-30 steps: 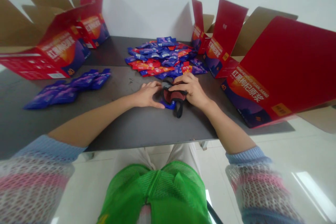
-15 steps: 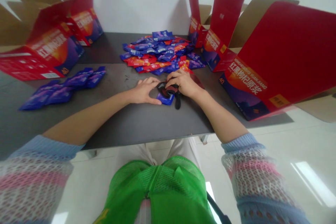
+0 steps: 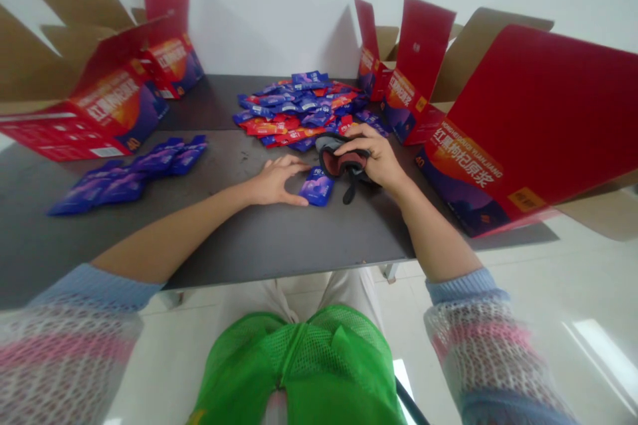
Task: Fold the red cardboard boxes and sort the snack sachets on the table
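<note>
A single blue-purple sachet [image 3: 318, 186] lies flat on the grey table in front of me. At its left edge is my left hand [image 3: 279, 180], thumb and fingers spread around the side of it; whether the fingertips touch it I cannot tell. Just to the right, my right hand [image 3: 373, 154] grips a crumpled dark cloth item [image 3: 343, 158], with grey and reddish-brown parts and a black strap end hanging down. Its exact kind is not clear. Behind both hands rises a pile of blue and red sachets [image 3: 299, 106].
Blue sachets [image 3: 117, 182] lie in an overlapping row at the left. Open red cartons stand on both sides: a near-left carton [image 3: 107, 109], a back-left carton [image 3: 172, 60], a large right carton [image 3: 478, 166] and smaller ones behind it. The table's front edge [image 3: 299, 272] is close to my body.
My right hand has lifted the dark cloth item up and right, off the sachet, which now shows almost whole. My left hand has stayed near the same place. The whole view has shifted slightly.
</note>
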Motion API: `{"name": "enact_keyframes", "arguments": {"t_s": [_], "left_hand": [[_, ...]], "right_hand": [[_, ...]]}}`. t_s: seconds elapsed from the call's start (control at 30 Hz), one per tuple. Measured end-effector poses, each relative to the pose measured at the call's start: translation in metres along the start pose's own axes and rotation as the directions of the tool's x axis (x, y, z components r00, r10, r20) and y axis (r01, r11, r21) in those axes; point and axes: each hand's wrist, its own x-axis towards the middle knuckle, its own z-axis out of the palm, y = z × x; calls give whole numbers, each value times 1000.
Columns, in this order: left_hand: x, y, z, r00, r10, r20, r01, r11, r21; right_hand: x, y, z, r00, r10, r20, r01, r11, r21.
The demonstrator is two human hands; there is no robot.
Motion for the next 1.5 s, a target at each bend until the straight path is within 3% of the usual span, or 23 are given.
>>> {"name": "enact_keyframes", "arguments": {"t_s": [0.17, 0.37, 0.57, 0.7, 0.83, 0.93, 1.0, 1.1, 1.27, 1.5], "left_hand": [[1, -3, 3, 1000, 3, -15, -2, 1000, 27], [1, -3, 4, 1000, 7, -17, -7, 1000, 24], [-1, -1, 3, 1000, 11, -20, -11, 1000, 28], [-2, 0, 2, 1000, 4, -13, -3, 1000, 28], [-2, 0, 2, 1000, 3, -13, -2, 1000, 30], [-1, 0, 2, 1000, 2, -17, -1, 999, 36], [-1, 0, 2, 1000, 4, -16, -3, 999, 46], [0, 0, 2, 1000, -2, -13, 3, 998, 69], [-1, 0, 3, 1000, 6, -28, -3, 996, 86], [2, -1, 3, 1000, -13, -18, 14, 999, 36]], "right_hand": [[-3, -20, 20, 939, -151, 310, 193, 975, -109], [-2, -22, 28, 897, -72, 436, 209, 938, -275], [-1, -5, 8, 893, 129, 431, 85, 893, -442], [-5, 11, -3, 929, 249, 275, -66, 841, -537], [-6, 14, -2, 968, 250, -4, -226, 868, -442], [-4, 2, 0, 980, 182, -76, -197, 923, -331], [-3, -9, 1, 990, 135, -40, -141, 949, -281], [-2, -24, 3, 992, 61, 110, -38, 979, -201], [-4, -34, 14, 919, -4, 394, 68, 987, -147], [-3, -38, 9, 863, -89, 497, 38, 993, 111]]}}
